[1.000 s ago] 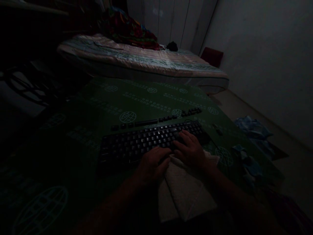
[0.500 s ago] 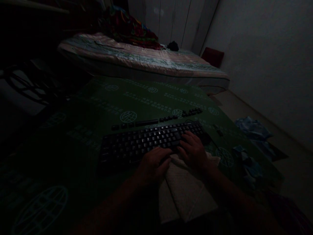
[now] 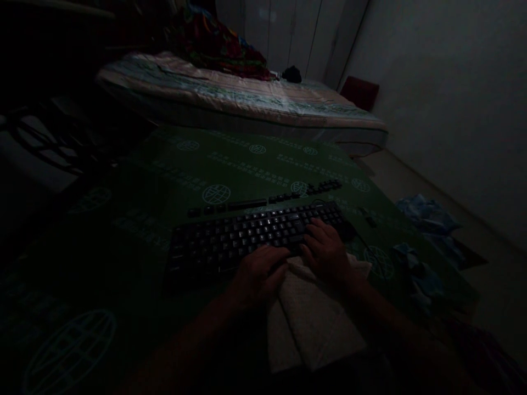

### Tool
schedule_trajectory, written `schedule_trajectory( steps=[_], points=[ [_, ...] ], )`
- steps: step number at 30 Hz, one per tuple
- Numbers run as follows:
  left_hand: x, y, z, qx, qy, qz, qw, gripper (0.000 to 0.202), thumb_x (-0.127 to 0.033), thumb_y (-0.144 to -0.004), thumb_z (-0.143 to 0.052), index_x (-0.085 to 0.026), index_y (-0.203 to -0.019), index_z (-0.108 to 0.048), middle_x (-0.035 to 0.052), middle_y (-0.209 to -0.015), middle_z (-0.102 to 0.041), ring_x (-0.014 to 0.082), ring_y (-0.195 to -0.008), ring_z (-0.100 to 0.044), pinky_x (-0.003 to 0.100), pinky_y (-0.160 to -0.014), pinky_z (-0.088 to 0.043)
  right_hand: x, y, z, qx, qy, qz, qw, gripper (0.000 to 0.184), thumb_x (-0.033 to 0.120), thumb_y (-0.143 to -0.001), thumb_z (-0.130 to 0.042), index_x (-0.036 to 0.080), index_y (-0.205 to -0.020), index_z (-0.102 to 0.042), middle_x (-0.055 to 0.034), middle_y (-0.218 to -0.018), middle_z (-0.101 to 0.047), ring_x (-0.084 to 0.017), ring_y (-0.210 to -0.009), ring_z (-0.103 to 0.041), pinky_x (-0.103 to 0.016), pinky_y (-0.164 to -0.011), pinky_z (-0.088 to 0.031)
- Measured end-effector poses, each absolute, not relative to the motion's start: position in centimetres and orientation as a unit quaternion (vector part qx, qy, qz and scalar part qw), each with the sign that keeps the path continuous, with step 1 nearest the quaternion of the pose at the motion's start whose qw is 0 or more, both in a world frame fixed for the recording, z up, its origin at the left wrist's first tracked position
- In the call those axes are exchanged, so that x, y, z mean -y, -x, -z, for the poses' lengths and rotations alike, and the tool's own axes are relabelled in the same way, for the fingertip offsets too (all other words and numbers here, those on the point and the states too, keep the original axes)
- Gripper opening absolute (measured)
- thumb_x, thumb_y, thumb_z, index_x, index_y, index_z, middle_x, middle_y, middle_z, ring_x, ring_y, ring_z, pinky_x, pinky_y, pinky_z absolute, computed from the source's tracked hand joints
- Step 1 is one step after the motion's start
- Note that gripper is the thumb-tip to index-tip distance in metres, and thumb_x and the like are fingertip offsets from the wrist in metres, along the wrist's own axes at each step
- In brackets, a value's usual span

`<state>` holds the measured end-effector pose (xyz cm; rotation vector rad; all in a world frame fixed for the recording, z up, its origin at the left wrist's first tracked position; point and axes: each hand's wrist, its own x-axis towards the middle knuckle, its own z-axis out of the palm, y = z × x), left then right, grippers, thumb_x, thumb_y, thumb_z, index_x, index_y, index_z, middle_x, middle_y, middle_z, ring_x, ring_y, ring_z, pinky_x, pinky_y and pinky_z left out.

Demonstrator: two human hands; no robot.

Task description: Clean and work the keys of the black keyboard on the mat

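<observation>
A black keyboard [image 3: 230,238] lies across the green table in dim light. At its near edge rests my left hand [image 3: 259,271], fingers stretched to the right and the thumb apart from them. My right hand [image 3: 327,249] lies over the keys on the right part, its fingers spread, with nothing visible in its grasp. Under my wrists and between my forearms is a folded light cloth [image 3: 317,321]. Just behind the keyboard, loose black keycaps [image 3: 284,197] stand in a row, with a long space-bar cap [image 3: 247,204] among them. The fingertips are partly lost in the dark.
The green table cover [image 3: 177,181] carries white globe prints. A small dark object [image 3: 368,216] and a crumpled bluish cloth [image 3: 415,269] lie at the right. Beyond the table is a bed [image 3: 247,99] with a red patterned blanket [image 3: 218,49]. More bluish fabric [image 3: 428,214] is on the floor.
My right hand's fingers have shifted very slightly over the keys. My left hand, the keyboard and the keycaps look the same; the view has tilted a little.
</observation>
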<state>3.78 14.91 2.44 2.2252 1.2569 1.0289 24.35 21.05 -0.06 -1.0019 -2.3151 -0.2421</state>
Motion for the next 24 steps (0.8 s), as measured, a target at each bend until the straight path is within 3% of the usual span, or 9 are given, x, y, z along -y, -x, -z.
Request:
schedule_trajectory(
  steps=[8, 15, 24],
  points=[
    [-14.98, -3.84, -2.34, -0.446, -0.791, -0.37, 0.196, 0.023, -0.017, -0.085, -0.05, -0.019, -0.104, -0.061, 0.0027, -0.091, -0.068, 0.0163, -0.085, -0.062, 0.029, -0.079, -0.049, -20.72, -24.41, -0.12, 0.871, 0.364, 0.115, 0.31, 0.021, 0.028, -0.087, -0.056, 0.019, -0.104, -0.065, -0.013, -0.116, -0.06, -0.029, -0.123, -0.046, -0.047, -0.098, -0.043],
    [-15.02, -3.82, -2.58, -0.443, -0.799, -0.355, 0.199, 0.02, -0.018, -0.086, -0.049, -0.018, -0.102, -0.061, 0.0033, -0.092, -0.068, 0.0162, -0.083, -0.06, 0.028, -0.075, -0.048, -20.75, -24.16, -0.68, 0.902, 0.338, 0.098, 0.249, 0.032, 0.036, -0.083, -0.063, 0.023, -0.112, -0.064, -0.0165, -0.135, -0.043, -0.036, -0.133, -0.031, -0.052, -0.1, -0.04],
    [-14.95, -3.9, -2.85, -0.443, -0.799, -0.352, 0.202, 0.018, -0.019, -0.087, -0.048, -0.019, -0.099, -0.061, 0.0017, -0.089, -0.068, 0.0153, -0.081, -0.061, 0.027, -0.074, -0.048, -21.0, -24.03, -0.44, 0.909, 0.335, 0.077, 0.236, 0.031, 0.037, -0.085, -0.061, 0.022, -0.111, -0.065, -0.0175, -0.132, -0.046, -0.036, -0.132, -0.032, -0.052, -0.099, -0.04]
  ],
)
